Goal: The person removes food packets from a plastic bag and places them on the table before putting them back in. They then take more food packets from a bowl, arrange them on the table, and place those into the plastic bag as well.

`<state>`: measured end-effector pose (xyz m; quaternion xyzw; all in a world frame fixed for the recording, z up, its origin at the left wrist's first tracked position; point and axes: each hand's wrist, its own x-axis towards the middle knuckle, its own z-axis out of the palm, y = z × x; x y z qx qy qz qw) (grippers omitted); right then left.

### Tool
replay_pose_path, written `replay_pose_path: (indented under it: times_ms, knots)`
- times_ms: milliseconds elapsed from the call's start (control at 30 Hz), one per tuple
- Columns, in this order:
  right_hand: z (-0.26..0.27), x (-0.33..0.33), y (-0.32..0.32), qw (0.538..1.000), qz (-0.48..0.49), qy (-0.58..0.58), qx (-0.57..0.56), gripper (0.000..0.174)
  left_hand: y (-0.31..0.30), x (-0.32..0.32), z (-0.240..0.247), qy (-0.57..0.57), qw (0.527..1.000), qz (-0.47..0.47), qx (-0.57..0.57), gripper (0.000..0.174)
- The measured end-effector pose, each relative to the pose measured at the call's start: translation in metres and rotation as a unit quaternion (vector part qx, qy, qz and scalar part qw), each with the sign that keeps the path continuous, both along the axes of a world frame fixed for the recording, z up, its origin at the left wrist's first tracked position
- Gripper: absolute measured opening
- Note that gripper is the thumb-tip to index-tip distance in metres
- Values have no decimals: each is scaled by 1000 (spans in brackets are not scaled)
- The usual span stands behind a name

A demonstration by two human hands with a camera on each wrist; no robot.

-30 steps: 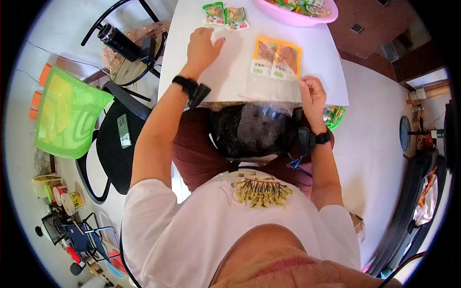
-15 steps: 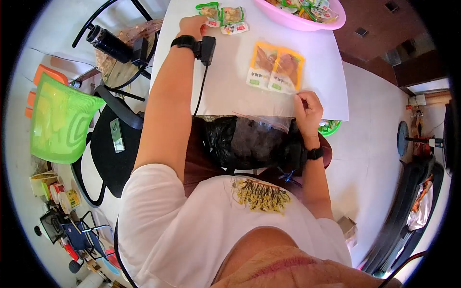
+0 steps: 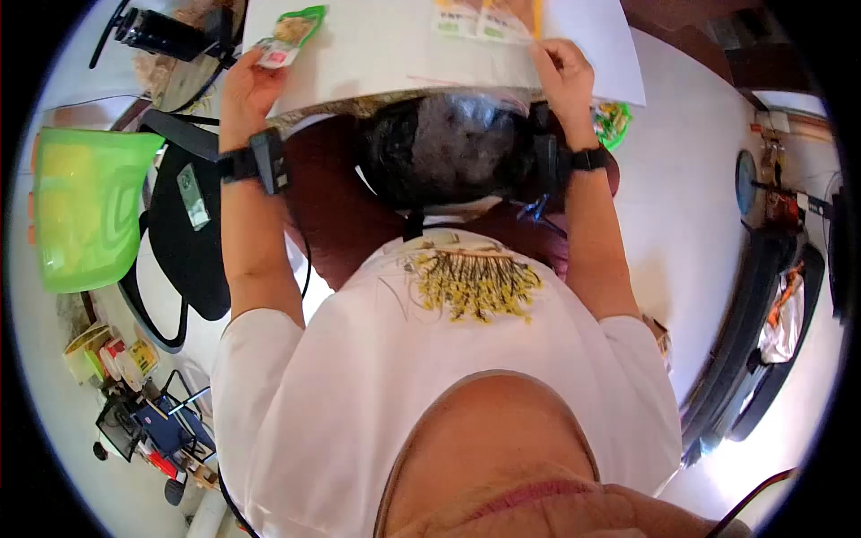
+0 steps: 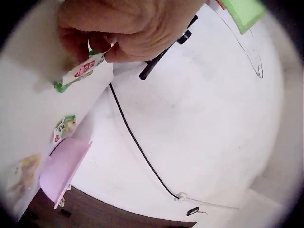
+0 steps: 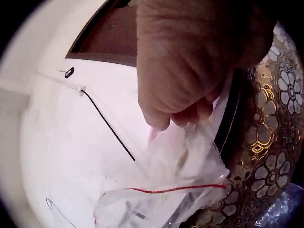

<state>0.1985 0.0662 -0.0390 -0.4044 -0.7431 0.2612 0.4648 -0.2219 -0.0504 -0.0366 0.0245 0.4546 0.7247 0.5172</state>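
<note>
Head view, left hand [image 3: 247, 85]: fingers curled round the lower end of a green snack packet [image 3: 289, 34], which it holds at the near left edge of the table [image 3: 377, 49]. Most of the packet sticks out past the fingers.
Head view, right hand [image 3: 560, 70]: thumb and fingers pinch the near edge of a clear bag [image 3: 448, 65]. The bag lies flat on the table with orange packets [image 3: 484, 16] inside it, at its far end.
Head view, lap: a black bag [image 3: 448, 148] sits just below the table edge, between the two forearms.
Left wrist view, grip: the left hand [image 4: 128, 26] pinches the green snack packet [image 4: 78, 73] by one end. The packet hangs down beside the table edge, not resting on the table.
Left wrist view, table: a second green packet [image 4: 64, 127] lies apart from it, and a pink bowl [image 4: 61, 168] stands further along.
Right wrist view, grip: the right hand [image 5: 190, 61] has its fingertips closed on the thin film of the clear bag [image 5: 175, 185]. This looks like a way to lift one layer and keep the mouth from lying shut (a judgement only).
Right wrist view, bag: its red seal line [image 5: 175, 189] runs across below the fingers, and the mouth end droops past the table's flowered edge [image 5: 273, 142].
</note>
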Motion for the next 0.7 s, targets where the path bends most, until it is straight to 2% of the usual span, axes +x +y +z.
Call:
replay_pose_path:
  times_ms: [33,100,133,233,267,367,400,500,533,600,633,700]
  knots:
    - [-3,1,1,999,11,23,-21,13,-15,6,2,29,999,27,4,26]
    - [-4,2,1,995,34,73,-56,14,-43,15,4,105,994,23,9,27]
    - [-1,3,-3,985,50,105,-124,18,-51,16,8,146,989,23,16,27]
    - [19,0,-26,994,43,-48,91,28,-70,7,-11,179,981,72,22,35]
    - [32,-4,-40,989,48,-92,110,38,-73,13,-9,198,976,92,4,54]
    - [42,-18,-67,975,18,-139,170,41,-71,33,4,344,933,67,-80,70]
    - [42,-20,-70,973,24,-154,172,38,-69,31,4,381,919,48,-84,79]
    - [31,-20,-69,964,26,-179,193,26,-63,18,6,388,913,-45,-116,68]
    - [29,-19,-69,967,25,-175,185,22,-69,47,41,376,913,-59,-145,47]
    - [27,-18,-68,972,22,-166,167,14,-74,31,12,223,971,-75,-49,36]
    - [30,-19,-68,972,16,-159,173,13,-75,25,2,143,986,-84,-1,30]
    - [36,-19,-69,972,6,-146,182,9,-88,54,17,61,993,-101,31,32]
